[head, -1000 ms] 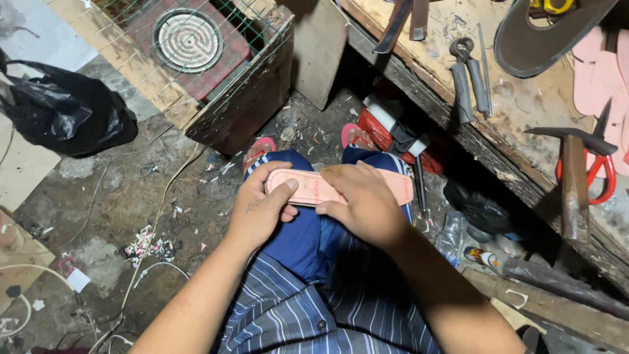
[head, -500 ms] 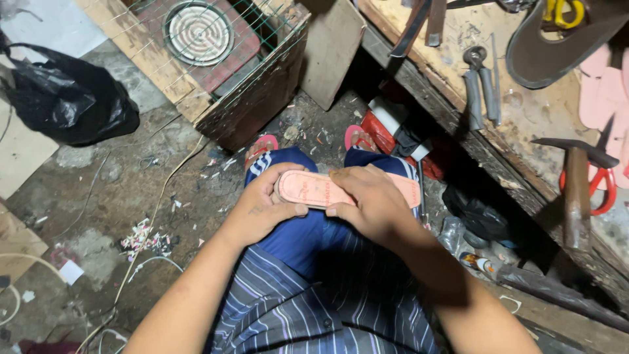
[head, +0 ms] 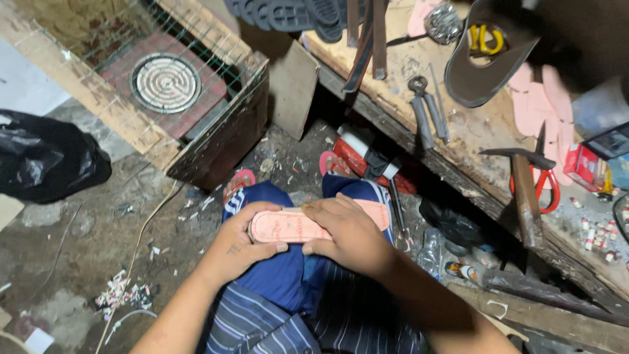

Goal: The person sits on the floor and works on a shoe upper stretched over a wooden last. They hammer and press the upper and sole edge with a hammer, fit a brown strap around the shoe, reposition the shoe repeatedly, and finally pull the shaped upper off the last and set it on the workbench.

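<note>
A pink shoe insole (head: 293,227) lies flat across my lap, over blue trousers. My left hand (head: 244,241) cups its left end, thumb under the near edge. My right hand (head: 347,233) lies on top of the middle and right part, fingers curled over the near edge, hiding much of the sole. The far right tip of the insole (head: 380,211) pokes out past my right hand. Both feet wear pink sandals (head: 239,181) on the dirty floor.
A wooden workbench (head: 472,131) at the right carries pincers (head: 422,111), a hammer (head: 524,190), red-handled scissors (head: 547,187), pink cut soles (head: 534,98) and a dark shoe upper (head: 485,59). A wire-meshed wooden box with a coil heater (head: 165,82) stands upper left, a black bag (head: 46,160) at left.
The view has shifted a little and the insole sits slightly lower in frame. My right hand has slid further over the insole; both hands keep hold.
</note>
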`<state>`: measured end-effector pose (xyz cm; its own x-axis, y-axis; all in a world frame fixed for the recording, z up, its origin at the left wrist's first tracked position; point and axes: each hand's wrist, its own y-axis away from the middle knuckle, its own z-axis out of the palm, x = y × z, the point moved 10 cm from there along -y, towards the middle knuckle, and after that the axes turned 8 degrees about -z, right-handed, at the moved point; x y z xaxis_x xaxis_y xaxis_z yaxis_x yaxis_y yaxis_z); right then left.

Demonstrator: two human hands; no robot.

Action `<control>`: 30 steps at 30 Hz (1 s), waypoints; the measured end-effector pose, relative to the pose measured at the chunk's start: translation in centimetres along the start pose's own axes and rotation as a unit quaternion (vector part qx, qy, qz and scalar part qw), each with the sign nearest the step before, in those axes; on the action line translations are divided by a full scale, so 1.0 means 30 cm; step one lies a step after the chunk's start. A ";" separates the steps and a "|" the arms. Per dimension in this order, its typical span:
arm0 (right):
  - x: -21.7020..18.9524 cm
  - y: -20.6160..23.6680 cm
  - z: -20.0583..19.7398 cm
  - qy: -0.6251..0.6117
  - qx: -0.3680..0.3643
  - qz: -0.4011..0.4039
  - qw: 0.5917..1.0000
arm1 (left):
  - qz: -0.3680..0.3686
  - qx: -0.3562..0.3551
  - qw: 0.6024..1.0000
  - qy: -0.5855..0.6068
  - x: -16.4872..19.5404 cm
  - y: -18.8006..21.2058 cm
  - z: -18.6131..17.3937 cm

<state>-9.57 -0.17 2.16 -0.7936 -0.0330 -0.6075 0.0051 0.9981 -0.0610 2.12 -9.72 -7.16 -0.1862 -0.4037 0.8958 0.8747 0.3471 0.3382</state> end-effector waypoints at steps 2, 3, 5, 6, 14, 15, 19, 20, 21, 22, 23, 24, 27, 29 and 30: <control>0.071 0.006 -0.100 -0.056 0.076 0.023 0.995 | -0.006 -0.002 1.000 0.004 0.002 0.000 0.000; 0.117 0.014 -0.153 -0.086 0.112 0.035 0.989 | -0.005 -0.002 1.000 0.004 0.005 0.001 -0.001; 0.203 0.053 -0.329 0.149 0.230 0.068 0.959 | -0.003 -0.003 1.000 0.003 0.011 0.001 0.001; 0.264 0.078 -0.391 0.219 0.257 0.108 0.935 | -0.004 -0.003 1.000 0.003 0.013 0.000 0.003; 0.610 0.231 -0.593 0.305 0.304 0.229 0.873 | -0.017 0.001 1.000 0.019 0.003 0.003 0.011; 0.626 0.249 -0.614 0.299 0.309 0.236 0.871 | -0.016 0.002 1.000 0.016 0.003 0.003 0.009; 0.727 0.346 -0.690 0.228 0.327 0.330 0.856 | -0.013 0.000 1.000 0.012 -0.004 -0.002 0.004; 0.737 0.354 -0.702 0.246 0.313 0.344 0.851 | -0.011 -0.002 1.000 0.014 -0.006 -0.004 0.004; 0.744 0.357 -0.708 0.263 0.298 0.357 0.845 | -0.015 -0.001 1.000 0.018 -0.012 -0.005 0.001; 0.707 0.338 -0.726 0.321 0.308 0.314 0.839 | -0.019 0.001 1.000 0.022 -0.019 -0.006 0.000; 0.667 0.314 -0.732 0.378 0.316 0.268 0.828 | -0.024 0.003 0.999 0.027 -0.026 -0.006 -0.003; 0.624 0.285 -0.728 0.432 0.323 0.219 0.813 | -0.025 0.004 0.999 0.026 -0.030 -0.007 -0.003; 0.630 0.197 -0.687 0.305 0.344 0.157 0.874 | -0.021 0.007 1.000 0.022 -0.035 -0.009 -0.005; 0.645 0.104 -0.643 0.208 0.314 0.121 0.918 | -0.017 0.005 1.000 0.023 -0.034 -0.011 -0.003; 0.646 0.069 -0.638 0.215 0.311 0.119 0.918 | -0.017 0.005 1.000 0.025 -0.036 -0.012 -0.002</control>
<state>-36.56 2.25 5.42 -0.8915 0.3388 -0.3006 0.4491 0.7475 -0.4894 2.03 -9.47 -8.26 -0.1934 -0.4573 0.8680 0.8635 0.3407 0.3719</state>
